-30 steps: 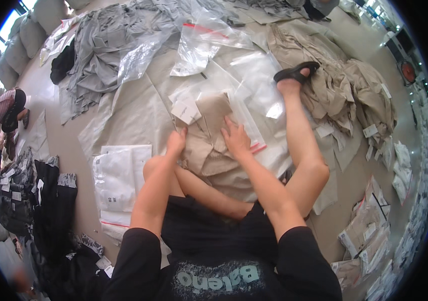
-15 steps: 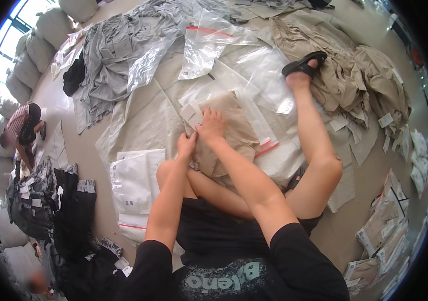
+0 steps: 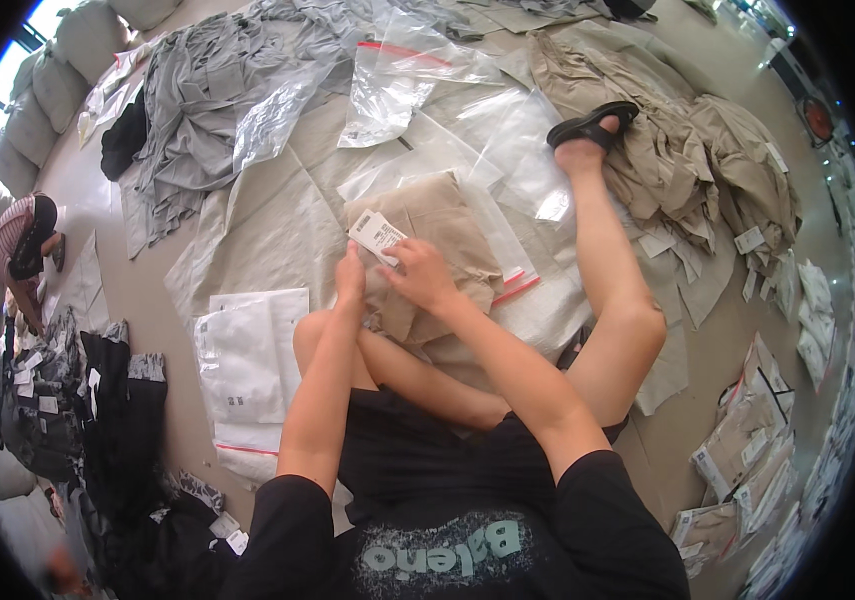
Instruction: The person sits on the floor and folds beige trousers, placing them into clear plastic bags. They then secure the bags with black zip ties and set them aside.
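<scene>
Folded beige garment [image 3: 457, 225], white tag [image 3: 377, 234] lifted at its near left part

The garment lies in a flat bundle on a pale sheet [image 3: 247, 225] spread over the floor, just in front of the seated person's crossed leg, probably so that it stays within easy reach. The right hand [image 3: 421, 272] bends over it, its fingers closed on the lower right edge of the white tag, which seems tilted to show its printed side. The left hand [image 3: 350, 274] is curled at the tag's lower left corner; whether it grips tag or cloth cannot be told, but it looks like a steadying hold.

A clear bag [image 3: 495, 235] with a red strip [image 3: 517, 287] shows beside and partly under the bundle, while another clear bag [image 3: 384, 100] lies beyond. White packages [image 3: 239, 370] are stacked to the left, apparently kept clear of the knees. Farther out, a beige heap [image 3: 637, 120] sits to the right and a grey heap [image 3: 212, 100] to the far left.
</scene>
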`<state>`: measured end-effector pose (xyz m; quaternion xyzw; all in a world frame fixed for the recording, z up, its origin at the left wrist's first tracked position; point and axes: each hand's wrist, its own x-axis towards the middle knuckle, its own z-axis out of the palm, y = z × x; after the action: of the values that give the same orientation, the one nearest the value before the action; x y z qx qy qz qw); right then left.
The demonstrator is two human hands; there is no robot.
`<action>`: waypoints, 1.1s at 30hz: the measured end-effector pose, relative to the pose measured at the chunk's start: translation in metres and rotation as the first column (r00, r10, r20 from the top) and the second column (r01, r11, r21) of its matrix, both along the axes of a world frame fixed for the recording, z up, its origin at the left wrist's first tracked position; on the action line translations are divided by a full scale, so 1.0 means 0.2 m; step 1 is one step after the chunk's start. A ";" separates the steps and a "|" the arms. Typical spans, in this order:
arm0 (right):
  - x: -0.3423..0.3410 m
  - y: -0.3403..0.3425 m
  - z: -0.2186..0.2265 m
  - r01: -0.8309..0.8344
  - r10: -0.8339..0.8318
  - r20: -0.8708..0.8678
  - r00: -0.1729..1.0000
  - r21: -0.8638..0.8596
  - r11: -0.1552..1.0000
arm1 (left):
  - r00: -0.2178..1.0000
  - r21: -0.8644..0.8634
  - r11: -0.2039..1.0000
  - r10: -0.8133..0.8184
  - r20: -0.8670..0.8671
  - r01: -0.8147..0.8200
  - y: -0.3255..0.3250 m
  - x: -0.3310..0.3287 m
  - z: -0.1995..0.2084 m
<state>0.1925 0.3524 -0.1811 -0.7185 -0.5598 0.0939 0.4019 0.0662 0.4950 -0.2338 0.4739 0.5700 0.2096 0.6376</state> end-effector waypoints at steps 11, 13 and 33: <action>0.52 -0.31 -0.03 0.376 -0.555 -0.137 0.821 -0.601 0.705 | 0.890 0.368 0.836 -0.270 -0.368 0.406 -0.15 0.05 0.12; 0.49 -0.28 0.01 0.336 -0.539 -0.162 0.826 -0.627 0.703 | 0.932 0.509 0.798 -0.173 -0.320 0.323 -0.06 0.00 -0.07; 0.45 -0.26 -0.05 0.330 -0.450 -0.147 0.881 -0.490 0.807 | 0.988 -0.097 0.985 -0.145 -0.046 0.140 -0.12 -0.07 0.09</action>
<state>0.2826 0.2995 -0.1916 -0.8737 -0.3048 0.2276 0.3033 0.0525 0.4708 -0.2167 0.4884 0.5605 0.1241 0.6572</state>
